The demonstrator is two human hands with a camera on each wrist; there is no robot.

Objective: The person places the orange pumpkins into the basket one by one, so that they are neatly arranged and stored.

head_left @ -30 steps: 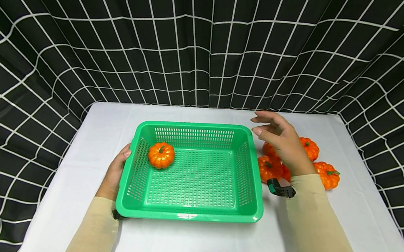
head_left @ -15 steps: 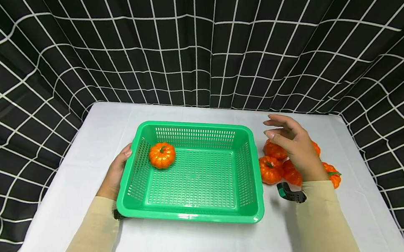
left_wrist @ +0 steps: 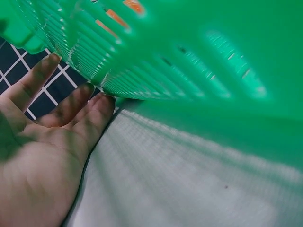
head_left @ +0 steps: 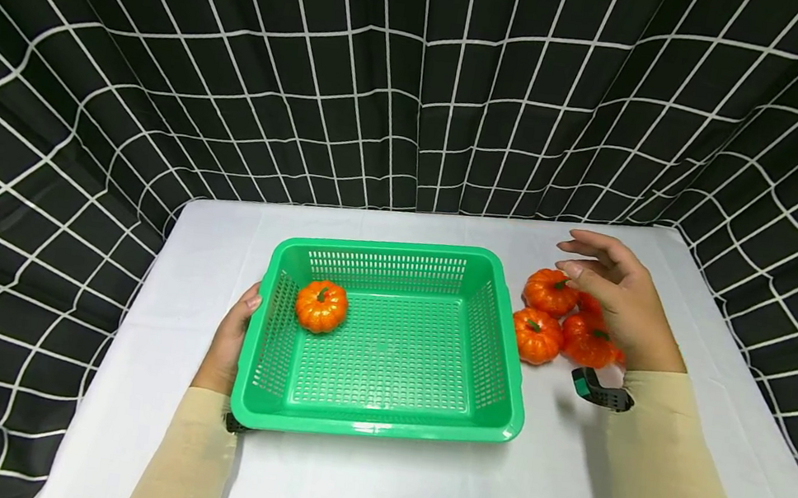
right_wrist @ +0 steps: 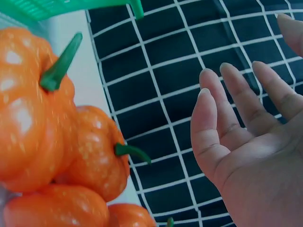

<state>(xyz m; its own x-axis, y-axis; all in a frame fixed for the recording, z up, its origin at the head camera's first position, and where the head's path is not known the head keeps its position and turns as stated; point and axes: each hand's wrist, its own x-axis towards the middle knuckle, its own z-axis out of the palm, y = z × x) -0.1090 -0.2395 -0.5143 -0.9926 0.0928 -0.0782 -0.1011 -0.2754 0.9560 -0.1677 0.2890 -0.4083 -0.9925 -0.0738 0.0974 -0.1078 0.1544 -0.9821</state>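
Note:
A green plastic basket (head_left: 377,429) with slotted walls sits on the table, one small orange pumpkin (head_left: 320,306) with a green stem inside near its left wall. My left hand (head_left: 230,336) is against the basket's left side; in the left wrist view its nearly straight fingers (left_wrist: 85,111) touch the wall. To the right of the basket lies a group of orange pumpkins (head_left: 536,336), some partly hidden by my right hand. That right hand (head_left: 609,300) hovers above them, fingers loosely bent and holding nothing; the right wrist view shows it apart from the pumpkins (right_wrist: 97,156).
A white cloth (head_left: 354,493) covers the table. Black curtains (head_left: 346,68) with a white grid surround its back and sides. Dark straps (head_left: 601,392) with a small device are on the wrists.
My right hand has moved rightward from beside the basket's back right corner, across the pumpkins, uncovering those nearest the basket. The left hand, basket and pumpkin inside stay put.

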